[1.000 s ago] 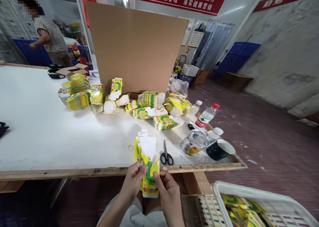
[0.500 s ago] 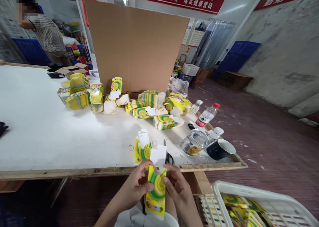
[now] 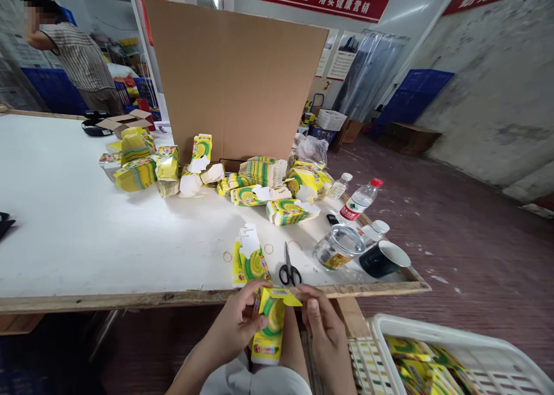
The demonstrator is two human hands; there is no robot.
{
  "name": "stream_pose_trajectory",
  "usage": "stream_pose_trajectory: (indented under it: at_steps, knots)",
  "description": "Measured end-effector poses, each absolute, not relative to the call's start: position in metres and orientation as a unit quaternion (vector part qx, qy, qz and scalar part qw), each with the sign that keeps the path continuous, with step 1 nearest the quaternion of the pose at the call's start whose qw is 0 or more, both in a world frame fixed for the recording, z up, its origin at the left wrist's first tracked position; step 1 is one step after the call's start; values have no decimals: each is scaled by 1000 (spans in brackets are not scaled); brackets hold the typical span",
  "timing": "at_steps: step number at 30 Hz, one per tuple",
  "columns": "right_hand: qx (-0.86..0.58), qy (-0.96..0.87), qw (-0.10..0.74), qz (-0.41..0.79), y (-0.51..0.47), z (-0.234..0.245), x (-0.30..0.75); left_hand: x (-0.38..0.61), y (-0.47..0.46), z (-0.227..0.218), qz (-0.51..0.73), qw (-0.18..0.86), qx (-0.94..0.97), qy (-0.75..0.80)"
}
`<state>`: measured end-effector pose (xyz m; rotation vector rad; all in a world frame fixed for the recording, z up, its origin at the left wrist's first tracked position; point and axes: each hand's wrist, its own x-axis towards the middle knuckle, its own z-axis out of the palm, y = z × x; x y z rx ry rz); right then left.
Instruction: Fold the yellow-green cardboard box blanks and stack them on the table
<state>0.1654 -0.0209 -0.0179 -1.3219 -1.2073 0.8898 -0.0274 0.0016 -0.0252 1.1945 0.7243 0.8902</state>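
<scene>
My left hand (image 3: 237, 320) is closed around a small yellow carton (image 3: 269, 331) with a green swirl, thumb on its front and fingers behind. A yellow top flap (image 3: 283, 295) is bent over and juts out to the right. Beside that flap is my right hand (image 3: 325, 325), fingers partly bent and thumb off the carton; the index fingertip is at the flap's upper edge. Whether it presses on the flap is hard to see. Just beyond, flat yellow cartons (image 3: 253, 265) with white flaps lie at the table edge, and black-handled scissors (image 3: 289, 272) lie to their right.
Bundles of yellow cartons (image 3: 264, 172) stand before a large cardboard sheet (image 3: 238, 77). A clear jar (image 3: 338, 248), a dark mug (image 3: 383, 259) and a red-capped bottle (image 3: 360, 201) are on the right. A white basket (image 3: 459, 328) holds cartons. Another person (image 3: 82, 54) is at far left.
The carton's upright white flap has gone from view, and a yellow flap is now bent over at its top. My right hand has shifted right, its thumb off the carton's front.
</scene>
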Motion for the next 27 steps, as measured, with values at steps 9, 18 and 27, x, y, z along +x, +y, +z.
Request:
stream_pose_trajectory:
  at_steps: [9, 18, 27]
  knots:
    - [-591, -597, 389, 378, -13, -25, 154, -32, -1, -32, 387, 630, 594, 317]
    - [-614, -603, 394, 323, -10, -41, 148, -33, 1, -21, 396, 639, 577, 318]
    - [-548, -546, 500, 389, -9, -32, 155, -22, 0, -13, 432, 703, 471, 312]
